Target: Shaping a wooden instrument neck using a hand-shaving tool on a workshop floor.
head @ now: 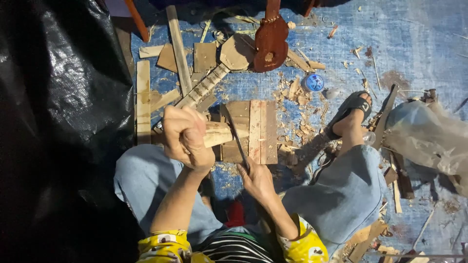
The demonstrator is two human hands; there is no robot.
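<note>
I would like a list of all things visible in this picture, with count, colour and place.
pale wooden piece: one, light tan, gripped in left hand
dark knife blade: one, dark, against the piece
square wooden board: one, brown, under the work
dark red carved instrument body: one, top centre
unfinished instrument neck: one, pale, upper left
round blue lid: one, right of centre
blue tarpaulin: one, on the floor
black sandal: one, on the foot
left hand: one, closed on the piece
right hand: one, holding the knife
</note>
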